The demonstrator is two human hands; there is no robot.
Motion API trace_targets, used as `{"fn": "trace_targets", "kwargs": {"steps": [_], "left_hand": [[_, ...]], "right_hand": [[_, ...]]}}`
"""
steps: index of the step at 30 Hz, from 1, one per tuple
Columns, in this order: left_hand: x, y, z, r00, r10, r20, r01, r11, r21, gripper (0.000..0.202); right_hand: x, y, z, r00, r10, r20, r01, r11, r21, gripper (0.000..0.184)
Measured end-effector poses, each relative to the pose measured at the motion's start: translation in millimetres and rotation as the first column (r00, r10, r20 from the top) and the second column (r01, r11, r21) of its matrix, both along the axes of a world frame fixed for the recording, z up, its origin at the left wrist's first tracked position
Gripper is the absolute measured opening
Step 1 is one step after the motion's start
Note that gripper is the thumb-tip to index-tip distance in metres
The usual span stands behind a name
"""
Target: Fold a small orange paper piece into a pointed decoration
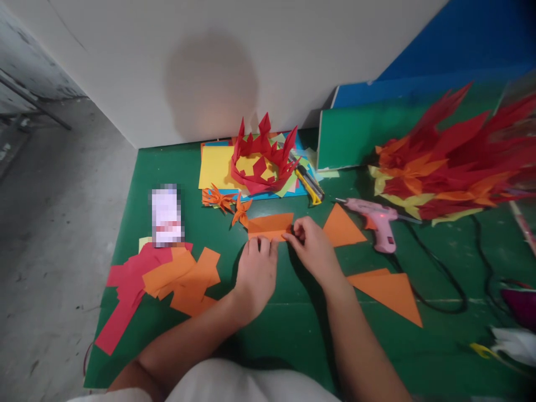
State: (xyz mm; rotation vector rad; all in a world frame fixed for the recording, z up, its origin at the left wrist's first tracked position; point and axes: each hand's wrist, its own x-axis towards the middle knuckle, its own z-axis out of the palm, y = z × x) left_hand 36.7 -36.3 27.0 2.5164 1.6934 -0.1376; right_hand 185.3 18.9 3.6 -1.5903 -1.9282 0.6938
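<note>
Hands meet at the middle of the green mat [293, 329], both on a folded orange paper strip [270, 226]. The left hand [255, 273] lies palm down with its fingertips pressing the strip's near edge; those fingers cover part of the paper, so how the fold runs beneath them cannot be made out. The right hand [314, 248] pinches the strip's right end between thumb and forefinger, the other fingers curled under and hidden.

Just right of that hand lies an orange triangle [341, 228], and a larger orange triangle [389, 293] sits nearer the body, its upper corner tucked under the right forearm. A pink glue gun [377, 220] rests beyond, its black cord [444, 279] looping away. Left of the hands is a heap of red and orange offcuts [167, 276], with a blurred-out object [166, 215] above it (nothing on it is readable). Behind the strip stand two small orange folded pieces [226, 204] and a red paper crown [262, 159] on coloured sheets. A big red-and-orange paper mass [456, 156] at the right is smeared and cut off by the frame edge.
</note>
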Motion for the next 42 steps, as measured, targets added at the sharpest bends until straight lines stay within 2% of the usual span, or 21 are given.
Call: {"fn": "trace_targets", "kwargs": {"steps": [9,13,17,20,25,29,31,34,36,39,42], "left_hand": [[-1,0,0.4,1.0,0.016,0.025,-0.016,1.0,0.003,0.05],[-2,-1,0.5,1.0,0.02,0.016,-0.02,1.0,0.014,0.041],[-6,-1,2.8,0.995,0.094,0.041,-0.094,0.996,-0.014,0.027],[-10,2,6.3,0.986,0.156,0.051,-0.155,0.988,-0.011,0.028],[-14,4,6.3,0.981,0.182,0.067,-0.183,0.983,0.006,0.026],[-11,5,-0.9,0.983,0.136,0.12,-0.135,0.991,-0.013,0.029],[-10,7,-2.2,0.988,0.117,0.096,-0.111,0.991,-0.07,0.029],[-9,9,1.2,0.997,0.063,0.046,-0.058,0.994,-0.097,0.023],[-9,8,4.3,0.998,0.024,0.055,-0.022,0.999,-0.046,0.028],[-8,6,4.1,0.997,-0.033,0.073,0.032,0.999,0.013,0.042],[-5,3,-2.9,0.992,-0.052,0.114,0.049,0.998,0.031,0.041]], "right_hand": [[0,-1,-0.9,0.999,0.032,-0.03,-0.033,0.999,-0.006,0.017],[-1,0,-0.7,0.999,0.043,-0.031,-0.044,0.999,-0.021,0.015],[0,0,0.2,0.999,0.042,-0.023,-0.042,0.999,-0.03,0.015],[1,0,0.1,0.998,0.042,-0.043,-0.044,0.998,-0.05,0.015],[4,-1,2.3,0.996,0.057,-0.075,-0.063,0.994,-0.088,0.011],[7,-2,4.5,0.995,0.074,-0.067,-0.079,0.994,-0.075,0.011],[8,-2,4.5,0.995,0.093,-0.047,-0.095,0.994,-0.061,0.012],[6,-3,4.6,0.993,0.118,-0.012,-0.118,0.993,0.009,0.017],[3,-4,5.9,0.996,0.086,0.003,-0.085,0.988,0.131,0.023],[-3,-5,8.7,0.999,-0.023,0.043,0.008,0.944,0.331,0.033],[-7,-6,9.3,0.984,0.027,0.176,-0.091,0.926,0.367,0.044]]}}
